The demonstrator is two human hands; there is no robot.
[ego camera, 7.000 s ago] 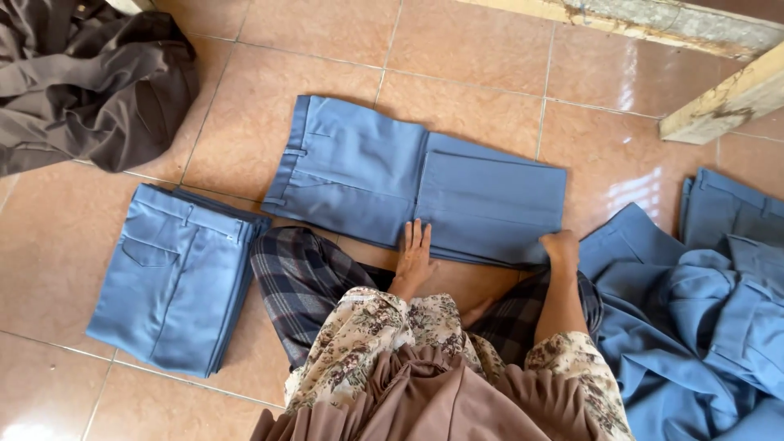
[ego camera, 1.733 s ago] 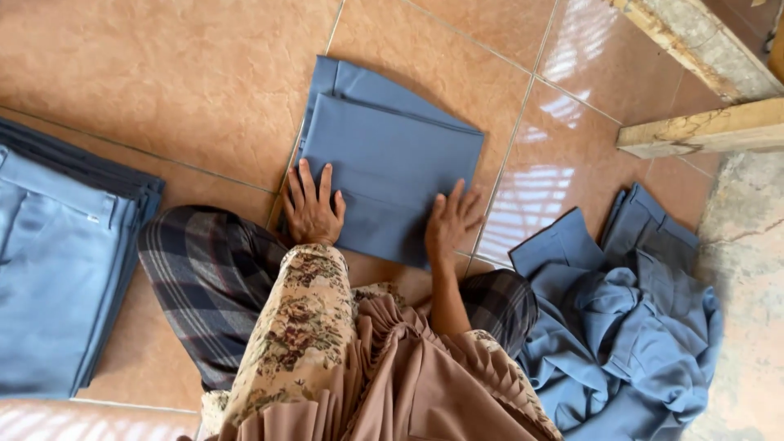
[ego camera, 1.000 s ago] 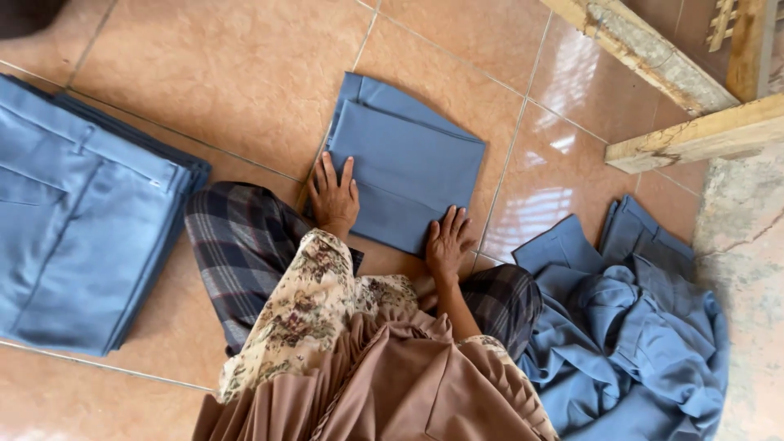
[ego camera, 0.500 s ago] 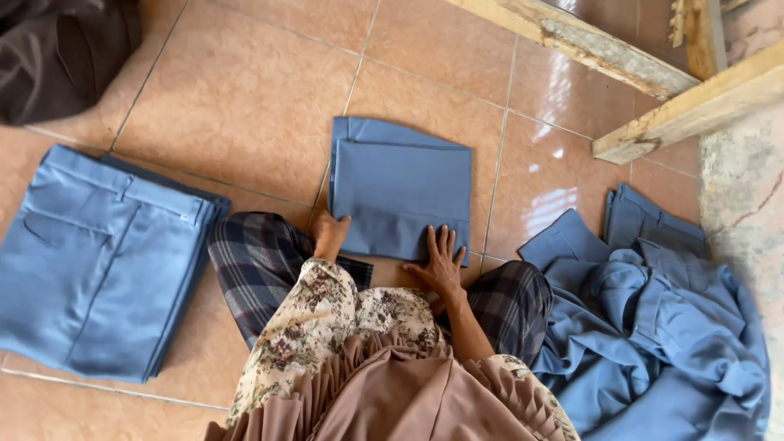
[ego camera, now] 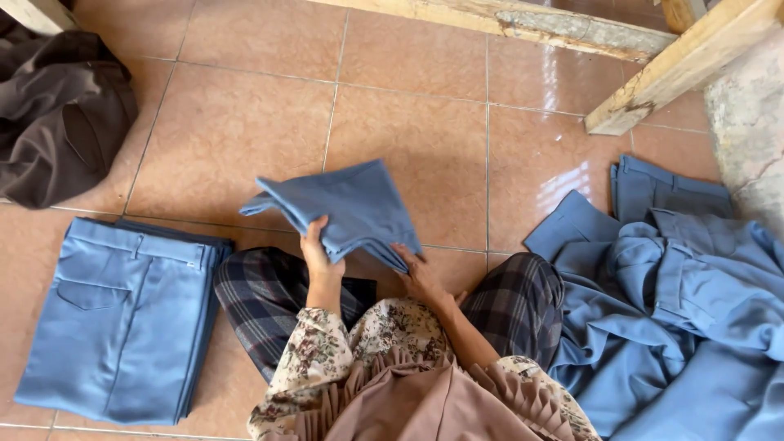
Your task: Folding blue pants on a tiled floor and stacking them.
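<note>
— Trousers (ego camera: 343, 208), folded and blue, are up off the floor (ego camera: 425, 122) just in front of the sitter's crossed legs. See them?

— I do. Which hand has them?

— Both. The left hand (ego camera: 320, 255) has the near left edge, fingers (ego camera: 313, 237) curled shut on the cloth with the thumb underneath. The right hand (ego camera: 420, 273) is lower, at the near right corner, fingers lying against the underside of the bundle (whether they pinch it or only prop it, I cannot tell from here).

— And how does the bundle lie?

— Its long side runs left to right, tilted, the left corner drooping in a loose flap, the far edge pointing away from the person. It sits just beyond both hands, the left one higher up on it.

— What else is around?

— To the person's left, a stack of folded blue trousers (ego camera: 122, 322) lies flat on the tiles, waistband away from the sitter, near the knee but apart from the held pair. To the right, touching the other knee, a heap of unfolded blue garments (ego camera: 686, 310). A dark brown cloth (ego camera: 65, 114) is bunched at the far left, and wooden beams (ego camera: 572, 28) run along the far edge of the tiles.
</note>
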